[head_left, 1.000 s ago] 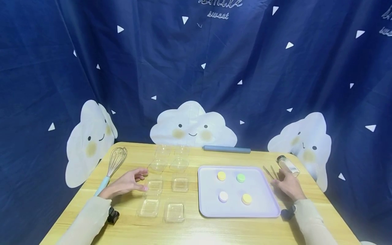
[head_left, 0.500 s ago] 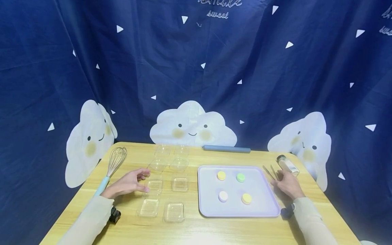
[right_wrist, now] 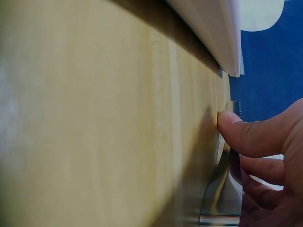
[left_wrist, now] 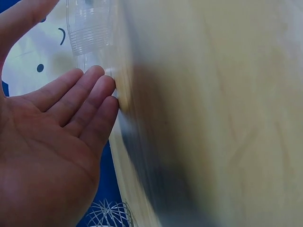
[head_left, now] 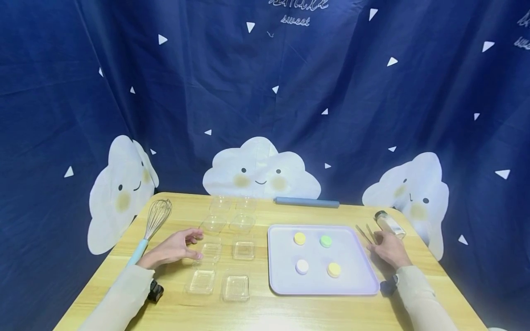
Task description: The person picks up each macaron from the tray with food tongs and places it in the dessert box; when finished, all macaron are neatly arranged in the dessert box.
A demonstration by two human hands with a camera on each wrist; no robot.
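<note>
Over the table (head_left: 186, 315), the left hand (head_left: 175, 246) curves wide — the right hand (head_left: 391, 248) seemingly pinches metal tongs (right_wrist: 221, 198).

the right grip (right_wrist: 271, 139) enters from the right edge, thumb and curled fingers pinching metal tongs (right_wrist: 221, 196) near their ridged tip. the wood tabletop (right_wrist: 94, 118) fills the left, blurred, with a dark shadow (right_wrist: 187, 187) beside the tongs. above sits a pale tray edge (right_wrist: 208, 28); right of it, blue cloth (right_wrist: 265, 75) with a white patch (right_wrist: 259, 12).

Silver metal tongs (right_wrist: 221, 197) are positioned near the right edge of the pale wooden worktop (head_left: 174, 303), tips apart, directed toward the far edge. A square clear plastic container (head_left: 211, 252) sits left of centre.
</note>
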